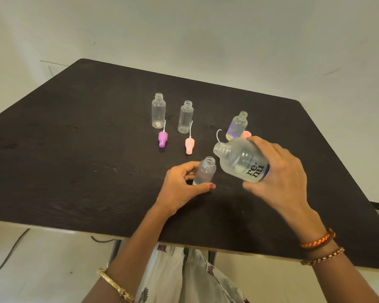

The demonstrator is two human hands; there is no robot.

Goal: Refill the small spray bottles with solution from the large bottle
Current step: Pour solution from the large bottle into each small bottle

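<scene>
Just one head-worn wide-angle view, looking forward and down over the dark table (74, 149), close above both hands.

The large bottle (242, 161), clear with dark lettering, uncapped and partly filled, is held tilted, its open neck aimed down-left just above the mouth of a small spray bottle (205, 171). That small bottle stands upright and uncapped, with a little liquid seen at its base. Three further small clear bottles are set farther back, all uncapped: the far-left bottle (158, 110), the middle bottle (185, 117), and the right bottle (237, 126), which is seen leaning slightly and holds liquid.
</scene>
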